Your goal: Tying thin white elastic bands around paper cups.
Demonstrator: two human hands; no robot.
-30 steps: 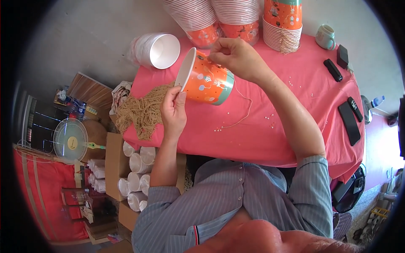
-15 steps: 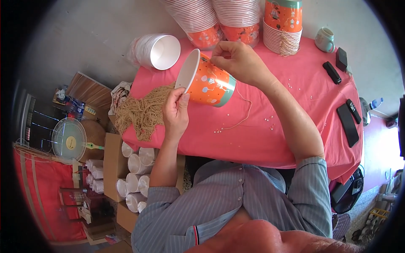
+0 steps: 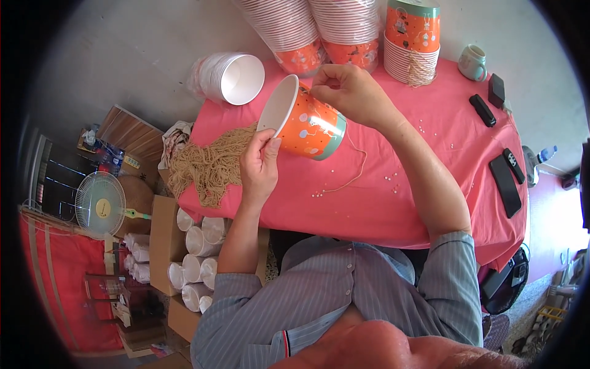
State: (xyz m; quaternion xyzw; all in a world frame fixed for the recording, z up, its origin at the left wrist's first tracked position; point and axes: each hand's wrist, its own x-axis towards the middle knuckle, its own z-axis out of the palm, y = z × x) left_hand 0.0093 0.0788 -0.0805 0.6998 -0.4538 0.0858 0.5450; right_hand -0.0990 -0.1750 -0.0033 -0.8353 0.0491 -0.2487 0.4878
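An orange paper bucket (image 3: 312, 128) with a white inside, cartoon pictures and a green base band is held tilted above the table, its mouth facing left. My left hand (image 3: 259, 166) pinches its lower rim, thumb outside. At the bucket's upper side, close to the rim, my right hand (image 3: 355, 97) is closed in a pinch on a thin beige cord (image 3: 364, 165). The cord trails from beside the bucket down onto the pink cloth; its end between my fingertips is too small to make out. Left of the bucket lies a heap of beige cords (image 3: 209, 163).
A pink-covered table (image 3: 295, 209) carries wrapped bucket stacks (image 3: 344, 27), a stack with cords over its side (image 3: 410, 58), white-lined tubs (image 3: 241, 80), a mug (image 3: 472, 63), a phone (image 3: 505, 184) and scattered white beads (image 3: 391, 177). Cartons of wrapped cups (image 3: 193, 264) stand at lower left.
The bucket and both hands have shifted slightly right and down. My left hand keeps its grip on the rim, and my right hand stays pinched at the bucket's side.
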